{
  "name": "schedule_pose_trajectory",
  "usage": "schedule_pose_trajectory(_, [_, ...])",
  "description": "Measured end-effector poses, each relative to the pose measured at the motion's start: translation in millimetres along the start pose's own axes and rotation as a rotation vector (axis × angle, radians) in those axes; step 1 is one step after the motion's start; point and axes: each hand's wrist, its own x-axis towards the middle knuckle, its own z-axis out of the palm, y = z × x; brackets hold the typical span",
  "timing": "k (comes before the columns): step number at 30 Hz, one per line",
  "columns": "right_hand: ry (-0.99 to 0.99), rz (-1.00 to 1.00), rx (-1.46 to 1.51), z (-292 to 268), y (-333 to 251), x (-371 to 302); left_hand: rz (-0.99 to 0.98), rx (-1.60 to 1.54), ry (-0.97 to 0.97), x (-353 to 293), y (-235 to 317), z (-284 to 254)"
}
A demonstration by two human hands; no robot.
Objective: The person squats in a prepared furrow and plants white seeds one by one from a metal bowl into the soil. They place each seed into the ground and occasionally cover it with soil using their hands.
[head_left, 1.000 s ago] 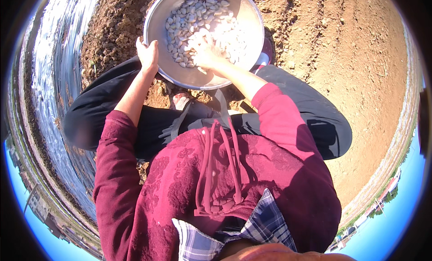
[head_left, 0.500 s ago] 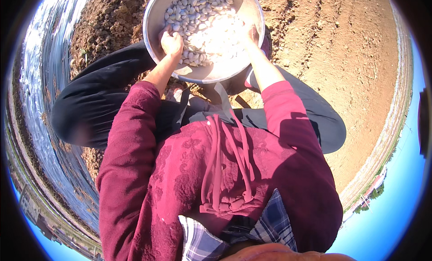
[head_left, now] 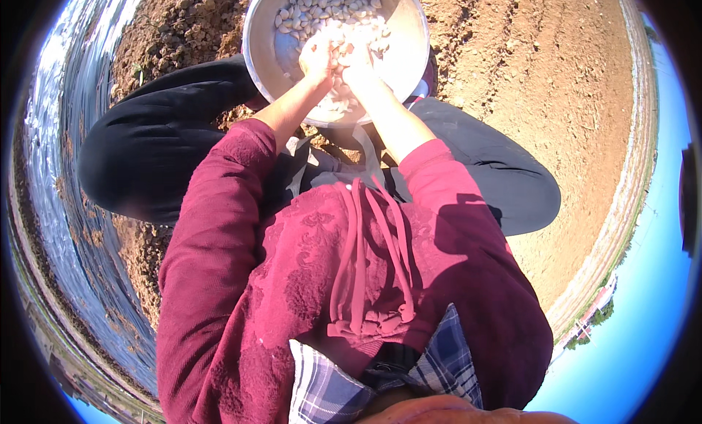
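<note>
A round metal basin (head_left: pixel 407 25) is in front of me between my bent legs, holding many pale garlic cloves (head_left: pixel 327 9). My left hand (head_left: pixel 316 60) and my right hand (head_left: pixel 360 63) are side by side in the middle of the basin. Together they are cupped round a heap of cloves, fingers curled. Strong sunlight washes out the fingertips and part of the heap. Some loose cloves lie below my hands near the basin's near wall, and most of the others spread toward its far side.
Dark clumped soil (head_left: pixel 179 29) lies to the left, beside a long strip of shiny plastic sheeting (head_left: pixel 69 131). Lighter raked soil (head_left: pixel 556 73) with shallow furrows stretches to the right. My dark-trousered legs (head_left: pixel 161 146) fold around the basin's near side.
Both hands have moved inward from the basin's opposite sides to its middle, gathering cloves between them. Bare basin wall and floor now show at the sides.
</note>
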Motion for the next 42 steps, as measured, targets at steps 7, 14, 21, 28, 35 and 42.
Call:
schedule_pose_trajectory(7, [-0.279, -0.239, -0.379, 143.9, -78.2, -64.5, 0.042, -0.108, -0.413, 24.0, 71.2, 39.4])
schedule_pose_trajectory(14, [-0.369, -0.468, -0.609, 201.1, -99.2, -110.2, 0.150, -0.148, -0.525, -19.1, 162.7, 91.2])
schedule_pose_trajectory(21, [-0.334, -0.550, -0.692, 199.8, -106.8, -120.5, 0.173, 0.090, -0.354, -59.4, 195.4, 112.1])
schedule_pose_trajectory(28, [-0.321, -0.589, -0.715, 202.5, -108.9, -121.6, 0.454, -0.001, -0.445, -25.2, 210.4, 131.2])
schedule_pose_trajectory(35, [-0.298, -0.619, -0.726, 200.5, -115.6, -119.6, 0.489, -0.012, -0.508, -42.2, 233.3, 149.4])
schedule_pose_trajectory(42, [-0.275, -0.647, -0.727, 201.3, -119.5, -114.4, 0.467, 0.125, -0.607, -31.6, 247.4, 144.3])
